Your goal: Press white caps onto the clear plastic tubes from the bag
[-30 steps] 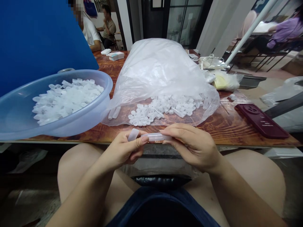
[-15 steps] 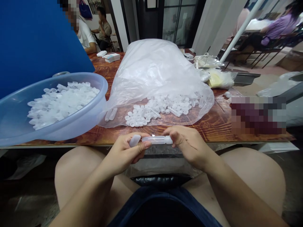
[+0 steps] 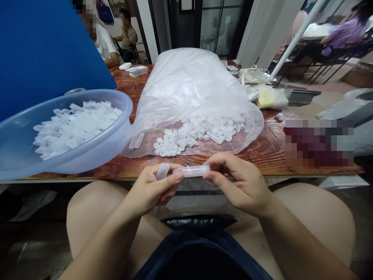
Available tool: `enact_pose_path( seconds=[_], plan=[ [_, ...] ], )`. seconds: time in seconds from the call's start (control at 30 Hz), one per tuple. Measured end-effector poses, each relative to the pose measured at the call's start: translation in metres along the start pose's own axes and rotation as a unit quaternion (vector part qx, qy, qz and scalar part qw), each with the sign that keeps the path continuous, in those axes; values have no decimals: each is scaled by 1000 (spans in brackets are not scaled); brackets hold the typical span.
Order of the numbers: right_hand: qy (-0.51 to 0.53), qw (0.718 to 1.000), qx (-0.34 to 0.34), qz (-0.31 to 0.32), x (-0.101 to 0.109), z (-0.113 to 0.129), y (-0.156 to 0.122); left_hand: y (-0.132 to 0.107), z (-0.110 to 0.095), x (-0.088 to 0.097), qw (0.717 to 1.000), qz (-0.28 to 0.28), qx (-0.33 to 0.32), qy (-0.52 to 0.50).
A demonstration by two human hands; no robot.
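A clear plastic tube lies level between my two hands, just in front of the table edge. My left hand is closed round it, thumb along the near side. A second frosted white tube or cap sticks up between that thumb and the forefinger. At the right end, a white cap sits on the clear tube, and the thumb and forefinger of my right hand pinch it. The remaining right fingers are curled behind.
On the left stands a blue basin of frosted white pieces. A large plastic bag lies ahead, its mouth spread over many small white caps and several clear tubes. Small bags are at right. A blue panel rises at left.
My right thumb and fingers have shifted from behind the tube's right end to a pinch on the cap. The tube and left hand have moved slightly left.
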State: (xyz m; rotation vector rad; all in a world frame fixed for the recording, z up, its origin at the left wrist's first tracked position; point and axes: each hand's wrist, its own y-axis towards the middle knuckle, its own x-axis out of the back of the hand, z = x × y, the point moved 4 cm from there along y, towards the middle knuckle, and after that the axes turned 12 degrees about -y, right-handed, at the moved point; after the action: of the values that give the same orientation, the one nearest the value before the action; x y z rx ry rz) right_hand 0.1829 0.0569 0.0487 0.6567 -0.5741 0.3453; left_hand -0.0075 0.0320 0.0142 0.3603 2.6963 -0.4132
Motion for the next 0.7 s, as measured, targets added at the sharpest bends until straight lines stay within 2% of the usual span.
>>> enact_pose_path(
  seconds=[0.1,0.23,0.3,0.4,0.57,0.63,0.7],
  plan=[
    [-5,999,-36,10,-1,-3,0,0,-1,0,1000,-6,-2,1],
    [-24,999,42,-8,-1,5,1,0,0,-1,1000,-6,-3,11],
    [-50,998,48,-15,-1,6,1,0,1,-2,1000,-13,2,16],
    [-51,998,21,-9,-1,5,3,0,2,-2,1000,-27,9,12],
    [-45,994,100,-16,-2,13,1,-1,1,-4,1000,-21,15,5],
    [-45,994,87,-42,-5,13,1,-3,-1,-3,997,-45,-24,59],
    [-29,997,28,-64,-9,7,1,-7,-6,-3,970,-86,-122,191]
  ],
)
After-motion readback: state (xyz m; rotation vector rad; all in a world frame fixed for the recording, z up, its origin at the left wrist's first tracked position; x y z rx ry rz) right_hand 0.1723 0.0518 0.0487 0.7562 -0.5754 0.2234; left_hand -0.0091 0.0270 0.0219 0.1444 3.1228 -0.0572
